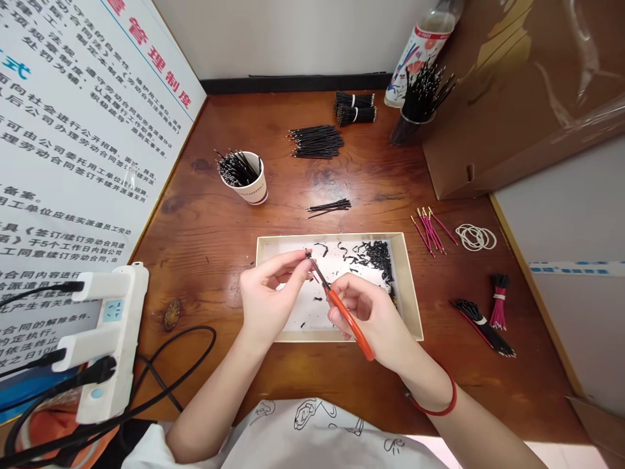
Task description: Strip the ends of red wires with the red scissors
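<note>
Over the shallow cream box (pixel 409 286), my left hand (pixel 273 286) pinches a small black wire end (pixel 308 255) between thumb and fingertips. Most of that piece is hidden by the fingers. My right hand (pixel 366 306) grips scissors (pixel 347 319) with orange-red handles, and their narrow blades point up and left to the pinched piece. Whether the blades touch it I cannot tell. Black clippings (pixel 378 260) are heaped along the box's right side, with smaller scraps scattered over its white bottom. Just behind the box lie several short black wires (pixel 329 206).
A paper cup (pixel 254 185) and a clear cup (pixel 407 127) hold black wires. Black wires (pixel 317 141) and bundles (pixel 355 109) lie at the back. Pink wires (pixel 430 231), rubber bands (pixel 476 237) and tied bundles (pixel 488 329) sit right. A power strip (pixel 114 345) stands left.
</note>
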Tool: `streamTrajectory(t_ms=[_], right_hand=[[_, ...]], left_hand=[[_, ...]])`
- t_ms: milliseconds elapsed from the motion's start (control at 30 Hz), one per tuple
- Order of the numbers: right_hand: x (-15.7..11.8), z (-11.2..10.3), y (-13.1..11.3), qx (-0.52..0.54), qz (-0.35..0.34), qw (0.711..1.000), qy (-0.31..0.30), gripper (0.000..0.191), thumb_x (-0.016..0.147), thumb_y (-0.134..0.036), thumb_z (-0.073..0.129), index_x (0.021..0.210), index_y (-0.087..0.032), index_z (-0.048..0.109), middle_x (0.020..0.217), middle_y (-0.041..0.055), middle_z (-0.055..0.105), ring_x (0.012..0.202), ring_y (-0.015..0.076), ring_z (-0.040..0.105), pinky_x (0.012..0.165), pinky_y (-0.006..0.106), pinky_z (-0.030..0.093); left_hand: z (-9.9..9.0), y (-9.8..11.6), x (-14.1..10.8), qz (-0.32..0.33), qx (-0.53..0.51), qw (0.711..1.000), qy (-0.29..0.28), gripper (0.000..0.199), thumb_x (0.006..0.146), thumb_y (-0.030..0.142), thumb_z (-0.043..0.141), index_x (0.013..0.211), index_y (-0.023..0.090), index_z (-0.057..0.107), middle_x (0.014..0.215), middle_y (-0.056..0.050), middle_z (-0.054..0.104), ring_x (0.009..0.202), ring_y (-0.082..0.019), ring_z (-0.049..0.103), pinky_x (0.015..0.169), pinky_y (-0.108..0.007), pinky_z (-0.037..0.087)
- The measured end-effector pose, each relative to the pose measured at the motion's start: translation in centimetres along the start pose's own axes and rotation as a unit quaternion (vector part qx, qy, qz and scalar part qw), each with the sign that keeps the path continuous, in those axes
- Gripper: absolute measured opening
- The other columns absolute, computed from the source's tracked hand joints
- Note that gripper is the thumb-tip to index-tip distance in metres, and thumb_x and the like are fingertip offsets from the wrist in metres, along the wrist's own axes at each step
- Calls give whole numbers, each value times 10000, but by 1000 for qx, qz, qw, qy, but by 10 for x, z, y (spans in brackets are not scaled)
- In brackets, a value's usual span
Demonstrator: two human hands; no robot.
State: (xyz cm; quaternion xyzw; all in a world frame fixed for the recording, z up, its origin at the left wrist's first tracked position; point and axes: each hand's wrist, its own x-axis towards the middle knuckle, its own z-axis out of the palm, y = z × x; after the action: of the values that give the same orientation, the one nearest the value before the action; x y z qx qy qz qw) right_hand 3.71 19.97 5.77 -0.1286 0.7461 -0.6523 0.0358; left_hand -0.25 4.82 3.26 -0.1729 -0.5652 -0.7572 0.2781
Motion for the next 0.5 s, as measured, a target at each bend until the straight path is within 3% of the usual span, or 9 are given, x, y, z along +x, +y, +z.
streamTrajectory(t_ms=[500], right_hand=[[-1, -1, -3, 11, 4, 1000, -13, 398, 647, -395, 864, 749, -198, 533, 629, -62, 508, 484, 57, 396, 424, 200, 378]], left_hand=[[0, 1, -2, 18, 27, 999, 1, 102, 779, 197, 758, 877, 177, 776, 833, -35, 786, 716, -185, 758, 647, -273, 651]])
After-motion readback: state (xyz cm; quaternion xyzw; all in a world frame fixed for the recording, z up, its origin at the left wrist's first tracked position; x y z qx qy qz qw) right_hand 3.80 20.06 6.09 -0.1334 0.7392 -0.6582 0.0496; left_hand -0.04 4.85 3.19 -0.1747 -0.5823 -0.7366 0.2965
